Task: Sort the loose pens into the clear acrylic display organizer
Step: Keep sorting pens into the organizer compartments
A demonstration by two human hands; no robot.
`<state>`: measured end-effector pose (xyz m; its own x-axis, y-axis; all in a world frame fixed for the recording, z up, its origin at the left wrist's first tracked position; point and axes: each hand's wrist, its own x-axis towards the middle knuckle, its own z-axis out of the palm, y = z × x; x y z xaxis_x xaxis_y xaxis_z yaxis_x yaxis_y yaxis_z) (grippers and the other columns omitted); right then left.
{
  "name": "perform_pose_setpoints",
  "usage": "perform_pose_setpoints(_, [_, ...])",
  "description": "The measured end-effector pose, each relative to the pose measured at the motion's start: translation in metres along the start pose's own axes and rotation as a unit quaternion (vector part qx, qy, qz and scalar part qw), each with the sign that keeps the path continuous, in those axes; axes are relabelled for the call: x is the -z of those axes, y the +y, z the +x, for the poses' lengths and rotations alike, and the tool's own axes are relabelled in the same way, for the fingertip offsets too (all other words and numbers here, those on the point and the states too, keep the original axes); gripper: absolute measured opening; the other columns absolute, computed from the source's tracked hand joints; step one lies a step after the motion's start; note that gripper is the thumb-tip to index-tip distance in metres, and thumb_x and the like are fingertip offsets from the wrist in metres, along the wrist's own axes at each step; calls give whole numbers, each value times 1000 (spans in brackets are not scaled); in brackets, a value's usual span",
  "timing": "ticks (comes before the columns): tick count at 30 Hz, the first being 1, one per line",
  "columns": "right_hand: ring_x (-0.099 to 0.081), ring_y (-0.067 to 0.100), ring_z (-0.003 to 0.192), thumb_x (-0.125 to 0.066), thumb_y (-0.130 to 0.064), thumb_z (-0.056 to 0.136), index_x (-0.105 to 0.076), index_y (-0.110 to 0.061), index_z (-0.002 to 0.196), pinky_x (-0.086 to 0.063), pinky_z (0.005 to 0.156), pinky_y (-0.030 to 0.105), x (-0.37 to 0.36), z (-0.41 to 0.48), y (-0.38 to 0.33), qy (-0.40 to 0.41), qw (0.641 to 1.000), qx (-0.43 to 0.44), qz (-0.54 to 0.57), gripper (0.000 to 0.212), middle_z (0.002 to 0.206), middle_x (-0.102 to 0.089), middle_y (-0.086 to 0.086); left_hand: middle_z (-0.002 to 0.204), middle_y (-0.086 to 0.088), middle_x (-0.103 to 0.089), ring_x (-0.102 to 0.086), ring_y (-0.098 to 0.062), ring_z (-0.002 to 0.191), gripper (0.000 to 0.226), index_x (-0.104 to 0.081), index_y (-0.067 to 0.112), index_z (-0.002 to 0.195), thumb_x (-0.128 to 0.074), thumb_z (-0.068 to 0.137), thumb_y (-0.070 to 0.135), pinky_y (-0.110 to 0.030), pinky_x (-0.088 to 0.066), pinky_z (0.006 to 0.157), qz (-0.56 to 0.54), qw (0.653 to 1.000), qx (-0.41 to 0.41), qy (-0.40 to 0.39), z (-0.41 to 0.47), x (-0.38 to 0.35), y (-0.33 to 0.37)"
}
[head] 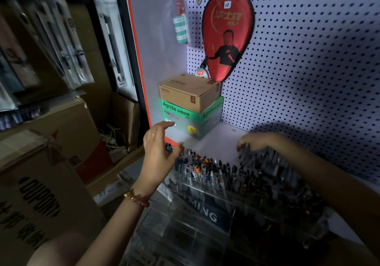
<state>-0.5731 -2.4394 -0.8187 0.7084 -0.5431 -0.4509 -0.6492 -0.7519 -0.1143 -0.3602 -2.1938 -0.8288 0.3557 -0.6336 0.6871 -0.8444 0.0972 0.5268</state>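
Head view: left hand [158, 148] open, fingers spread, holding nothing, just beside the left end of the clear acrylic organizer [181, 224]. Right hand [254, 142] curled down over pens [207, 169] standing in the organizer's back rows; blurred and shadowed, can't tell if it grips any. Organizer sits on white shelf [216, 142] before pegboard [308, 80].

The clear acrylic organizer [185, 222] sits on a white shelf [213, 142]. It is a stepped rack of see-through compartments, with a blue label reading "MING" on its front. Pens [205, 170] stand upright and tightly packed in its upper rows, mostly dark, a few orange or white. The bunch at back right is blurred, perhaps lifted.
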Motion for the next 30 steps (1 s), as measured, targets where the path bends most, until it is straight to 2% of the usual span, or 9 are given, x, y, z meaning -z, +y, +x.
perform_pose_setpoints(5, [-58,20,101,-54,10,81,-67,-13,108,-50,85,29,-15,7,15,56,997,37,-22,38,117,-58,4,118,6,-49,-41,-8,116,36,-52,15,119,-61,84,17,-22,-30,97,-62,998,22,-10,10,-18,21])
perform_pose_setpoints(8, [-61,20,98,-56,8,80,-67,-14,104,-53,86,37,-20,14,22,66,996,51,-11,34,117,-61,4,110,3,-58,-52,-5,104,22,-56,15,108,-57,88,6,-9,-39,82,-159,984,27,-69,16,-28,32])
perform_pose_setpoints(11, [-59,21,100,-57,4,84,-63,-13,102,-50,86,33,-19,9,30,86,992,87,9,25,112,-60,3,103,-2,-65,-60,-13,103,19,-61,15,98,-55,90,-1,-17,-45,88,-226,963,45,-141,22,-37,37])
perform_pose_setpoints(13, [-61,18,95,-58,-3,87,-60,-16,94,-50,84,33,-15,3,29,159,979,118,47,14,103,-62,0,99,0,-65,-62,-14,99,19,-61,18,95,-56,91,0,-19,-46,89,-232,957,54,-165,27,-46,42])
perform_pose_setpoints(18, [-61,1,77,-65,-3,86,-66,-10,91,-51,72,16,4,-26,-20,281,917,216,182,9,88,-65,-7,90,2,-58,-61,-1,67,10,-49,15,106,-51,96,14,-13,-44,59,-241,940,104,-218,39,-71,66])
perform_pose_setpoints(21, [-58,-3,70,-65,-3,85,-62,-19,82,-49,67,17,12,-38,-43,296,898,265,192,17,77,-59,-19,82,-5,-56,-55,-7,55,14,-46,11,103,-55,93,12,-13,-40,47,-223,943,117,-215,45,-83,76])
perform_pose_setpoints(23, [-57,-7,69,-65,-2,85,-64,-21,86,-47,67,13,12,-39,-45,297,890,268,217,18,77,-59,-22,83,-8,-53,-52,-14,56,19,-45,9,101,-60,90,7,-11,-38,44,-213,946,138,-201,50,-86,79])
perform_pose_setpoints(28, [-56,8,80,-64,0,84,-52,-14,94,-48,71,20,1,-19,-25,368,854,227,289,22,103,-53,2,91,-4,-52,-50,-16,58,20,-46,8,105,-57,90,0,-11,-38,43,-192,943,176,-208,51,-89,70])
perform_pose_setpoints(30, [-53,11,83,-61,1,86,-54,-14,89,-46,74,26,-2,-6,-3,352,887,177,241,17,99,-51,1,92,-2,-52,-48,-15,55,13,-49,9,99,-54,91,0,-11,-38,45,-172,946,187,-200,49,-92,64])
